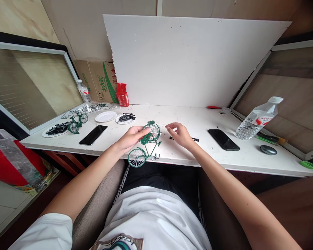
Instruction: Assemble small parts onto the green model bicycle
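Clearly, our left hand (131, 139) clamps the green miniature bicycle (145, 141) near the front of the table (193, 118), long axis running seven to one o'clock. Its upper wheel lies at nine o'clock from our right hand (179, 134), not touching; we cannot tell whether that one pinches anything.

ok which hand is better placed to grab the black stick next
Probably the right hand: it's near the black stick, holding nothing visible, while the left hand grips a toy bike.

Soft, diffuse light on white board (195, 62), dim top right corner, wide-angle stretching at edges; faint shadows
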A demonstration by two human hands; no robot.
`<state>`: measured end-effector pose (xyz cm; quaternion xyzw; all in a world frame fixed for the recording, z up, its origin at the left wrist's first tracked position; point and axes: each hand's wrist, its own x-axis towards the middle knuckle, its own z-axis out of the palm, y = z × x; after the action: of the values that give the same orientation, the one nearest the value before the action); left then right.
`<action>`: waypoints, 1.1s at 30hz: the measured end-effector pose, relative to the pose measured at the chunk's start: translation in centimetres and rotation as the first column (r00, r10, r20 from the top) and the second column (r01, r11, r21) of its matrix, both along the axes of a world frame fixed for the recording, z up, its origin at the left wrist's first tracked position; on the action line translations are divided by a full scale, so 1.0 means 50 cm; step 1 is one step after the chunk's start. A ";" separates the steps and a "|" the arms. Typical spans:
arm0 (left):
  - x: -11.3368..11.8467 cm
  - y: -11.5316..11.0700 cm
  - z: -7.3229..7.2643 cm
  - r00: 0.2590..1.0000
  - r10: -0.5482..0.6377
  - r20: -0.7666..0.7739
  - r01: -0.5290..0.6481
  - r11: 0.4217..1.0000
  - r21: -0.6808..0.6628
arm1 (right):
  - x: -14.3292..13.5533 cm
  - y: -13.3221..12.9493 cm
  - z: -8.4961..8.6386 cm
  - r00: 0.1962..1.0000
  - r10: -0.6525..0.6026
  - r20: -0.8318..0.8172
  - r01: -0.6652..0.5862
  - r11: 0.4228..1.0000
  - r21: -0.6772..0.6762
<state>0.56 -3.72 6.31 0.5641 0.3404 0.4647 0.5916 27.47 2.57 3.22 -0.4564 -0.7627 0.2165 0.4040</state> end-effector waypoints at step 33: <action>-0.005 0.016 -0.020 0.996 0.049 -0.077 -0.048 0.999 0.016 | -0.008 0.013 -0.059 0.872 -0.072 0.485 -0.044 0.974 0.224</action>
<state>0.30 -2.92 5.30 0.5774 0.3735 0.4591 0.5624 27.09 3.24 0.25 -0.4524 -0.8563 0.0021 0.2489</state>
